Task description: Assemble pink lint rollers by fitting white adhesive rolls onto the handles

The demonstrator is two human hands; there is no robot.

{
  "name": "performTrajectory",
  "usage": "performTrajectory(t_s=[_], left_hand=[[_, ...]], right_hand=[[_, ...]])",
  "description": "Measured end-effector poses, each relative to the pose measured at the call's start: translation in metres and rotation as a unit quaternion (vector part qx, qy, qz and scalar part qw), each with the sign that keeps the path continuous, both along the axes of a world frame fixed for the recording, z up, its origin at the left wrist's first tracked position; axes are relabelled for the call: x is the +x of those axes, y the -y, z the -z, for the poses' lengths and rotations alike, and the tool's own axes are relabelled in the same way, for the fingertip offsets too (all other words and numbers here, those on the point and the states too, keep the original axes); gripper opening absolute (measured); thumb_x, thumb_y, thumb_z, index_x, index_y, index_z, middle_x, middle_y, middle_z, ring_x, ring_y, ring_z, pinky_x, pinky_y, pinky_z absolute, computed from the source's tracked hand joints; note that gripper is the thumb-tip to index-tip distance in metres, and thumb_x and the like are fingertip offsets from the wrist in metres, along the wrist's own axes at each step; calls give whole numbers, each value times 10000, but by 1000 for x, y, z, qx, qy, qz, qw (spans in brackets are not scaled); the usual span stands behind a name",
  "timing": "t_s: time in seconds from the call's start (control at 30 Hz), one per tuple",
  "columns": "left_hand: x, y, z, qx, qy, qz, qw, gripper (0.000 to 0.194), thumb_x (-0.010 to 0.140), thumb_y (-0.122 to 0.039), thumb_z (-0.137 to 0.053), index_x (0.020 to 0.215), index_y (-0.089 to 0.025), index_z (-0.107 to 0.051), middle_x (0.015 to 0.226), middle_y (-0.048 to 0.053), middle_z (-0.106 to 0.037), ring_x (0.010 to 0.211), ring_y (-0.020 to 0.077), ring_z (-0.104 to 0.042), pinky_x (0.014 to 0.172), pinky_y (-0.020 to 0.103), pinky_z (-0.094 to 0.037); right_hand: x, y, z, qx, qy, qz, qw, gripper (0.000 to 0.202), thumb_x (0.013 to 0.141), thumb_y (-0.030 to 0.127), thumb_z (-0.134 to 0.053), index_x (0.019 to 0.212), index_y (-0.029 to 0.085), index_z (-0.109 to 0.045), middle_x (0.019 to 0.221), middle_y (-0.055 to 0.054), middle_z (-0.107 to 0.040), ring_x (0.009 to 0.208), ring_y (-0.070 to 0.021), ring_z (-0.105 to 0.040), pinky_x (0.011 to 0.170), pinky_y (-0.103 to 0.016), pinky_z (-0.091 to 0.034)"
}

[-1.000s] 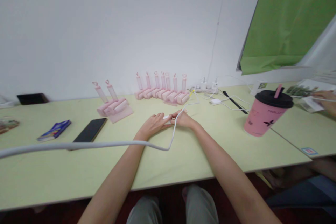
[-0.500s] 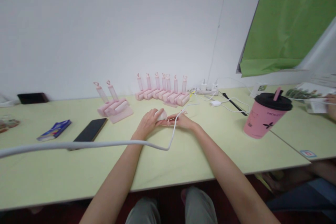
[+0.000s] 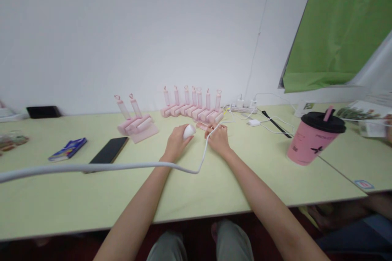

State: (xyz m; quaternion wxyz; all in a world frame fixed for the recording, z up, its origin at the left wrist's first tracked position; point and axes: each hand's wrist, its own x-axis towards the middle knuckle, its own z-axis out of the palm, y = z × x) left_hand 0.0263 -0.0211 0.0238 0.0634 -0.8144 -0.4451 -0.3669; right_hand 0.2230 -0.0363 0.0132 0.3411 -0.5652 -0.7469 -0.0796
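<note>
From where I stand, the white piece (image 3: 189, 131) could, I think, slip and roll, because it looks smooth and round. It is between thumb and fingers of the left hand (image 3: 175, 142), at two o'clock of the palm. The right hand (image 3: 219, 138), at three o'clock from the left, has curled fingers; whether they pinch something I cannot tell, as the cable (image 3: 206, 144) crosses before them.

On the bench (image 3: 70, 195) we have a phone (image 3: 110, 151) at frame left, a cup (image 3: 312, 143) right, tubes (image 3: 199, 99) centre (behind our right hand (image 3: 218, 138)).
</note>
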Motion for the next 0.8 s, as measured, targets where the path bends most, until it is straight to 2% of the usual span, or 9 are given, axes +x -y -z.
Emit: performTrajectory(t_s=[0.1, 0.2, 0.27, 0.33, 0.4, 0.57, 0.8], left_hand=[[1, 3, 2, -4, -75, 5, 997, 428, 793, -368, -533, 1182, -203, -465, 1001, 80, -575, 949, 226, -504, 820, 361, -413], [3, 7, 1, -5, -123, 11, 992, 436, 794, -392, -531, 1189, -217, -473, 950, 74, -566, 926, 224, -501, 796, 346, -413], [4, 8, 1, -7, -151, 28, 988, 449, 796, -418, -524, 1198, -225, -472, 953, 72, -557, 920, 220, -498, 794, 341, -410], [5, 8, 2, -12, -172, 47, 984, 449, 801, -437, -515, 1196, -226, -477, 959, 73, -552, 911, 215, -498, 792, 338, -407], [4, 7, 3, -21, -184, 60, 981, 444, 804, -438, -512, 1192, -225, -483, 962, 74, -552, 901, 211, -498, 786, 335, -407], [1, 5, 4, -38, -191, 67, 979, 423, 807, -412, -519, 1183, -220, -495, 964, 81, -551, 895, 210, -499, 788, 343, -405], [1, 5, 5, -30, -189, 81, 978, 413, 808, -409, -517, 1172, -215, -506, 968, 83, -551, 899, 211, -494, 788, 338, -401]], right_hand=[[-2, -3, -1, 7, -62, -13, 998, 179, 788, 207, -479, 807, 190, -657, 1054, -87, -579, 1019, -232, -456, 927, -417, -233], [-4, -11, 4, 1, -154, -91, 984, 208, 754, 269, -551, 926, 194, -641, 1086, -86, -579, 1037, -224, -473, 917, -383, -315], [-6, -16, 11, -38, -219, -190, 956, 344, 760, 302, -559, 1083, 188, -589, 1119, -85, -581, 1025, -202, -506, 887, -346, -379], [-7, -21, 18, -111, -264, -279, 917, 414, 784, 316, -539, 1175, 180, -544, 1118, -80, -599, 971, -178, -555, 865, -329, -419], [-7, -25, 25, -181, -291, -320, 883, 422, 802, 320, -517, 1196, 172, -543, 1106, -81, -618, 944, -172, -582, 874, -336, -428], [-2, -30, 29, -240, -341, -313, 853, 404, 781, 312, -528, 1154, 171, -594, 1098, -67, -640, 989, -190, -574, 903, -373, -423], [2, -30, 27, -249, -337, -316, 851, 432, 704, 334, -591, 1084, 134, -643, 1007, -65, -670, 842, -186, -600, 828, -354, -456]])
